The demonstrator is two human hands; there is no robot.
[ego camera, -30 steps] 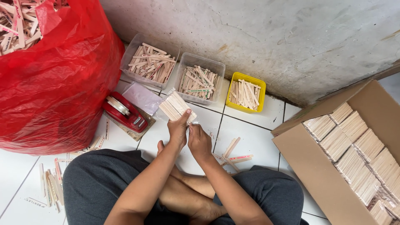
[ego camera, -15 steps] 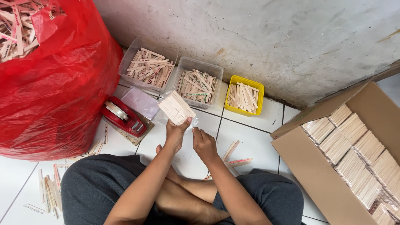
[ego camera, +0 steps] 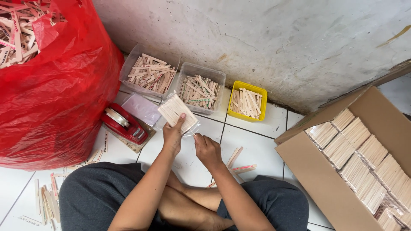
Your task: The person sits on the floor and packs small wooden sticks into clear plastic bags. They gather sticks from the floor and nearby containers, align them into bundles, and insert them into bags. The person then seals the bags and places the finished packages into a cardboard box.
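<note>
Left hand (ego camera: 173, 136) grips wrapped stick bundle (ego camera: 175, 110) — right hand (ego camera: 207, 149) pinches its plastic edge — bare tiles (ego camera: 257, 147) beside.

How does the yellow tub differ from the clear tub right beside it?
The yellow tub is opaque and the smaller one; the clear tub is see-through and larger. Sticks in the yellow tub lie mostly parallel, while those in the clear tub are jumbled and crossing. The clear tub sits closer to the bundle in the left hand; the yellow tub sits nearer the cardboard box. Both hold flat wooden sticks and stand against the wall.
</note>
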